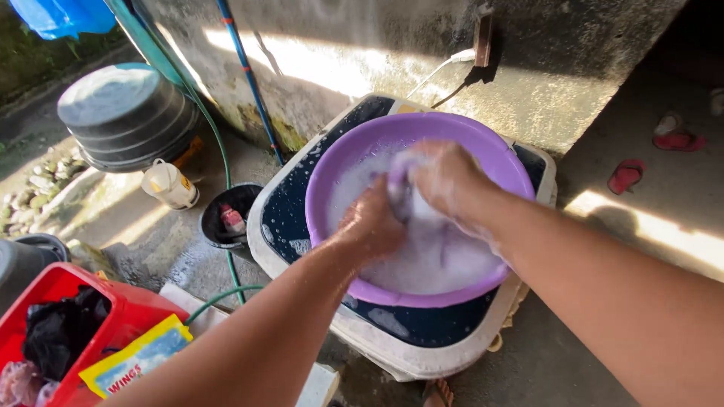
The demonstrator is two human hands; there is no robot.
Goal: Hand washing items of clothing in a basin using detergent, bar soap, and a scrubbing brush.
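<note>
- Left hand (371, 223) and right hand (446, 179) are both closed tight on a soapy pale cloth (407, 181).
- Under them is the purple basin (332, 162) with foam; a red basket (128, 309) stands near, on the left.

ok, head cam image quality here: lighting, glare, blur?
Head view: hard low sunlight, with a blown-out patch on the concrete wall and a bright strip on the floor at right; deep shadow top right. The right hand is motion-blurred over the pale cloth, the left hand sharper. Suds glare inside the purple basin. Wide-angle stretch enlarges the forearms at the frame edges.
</note>
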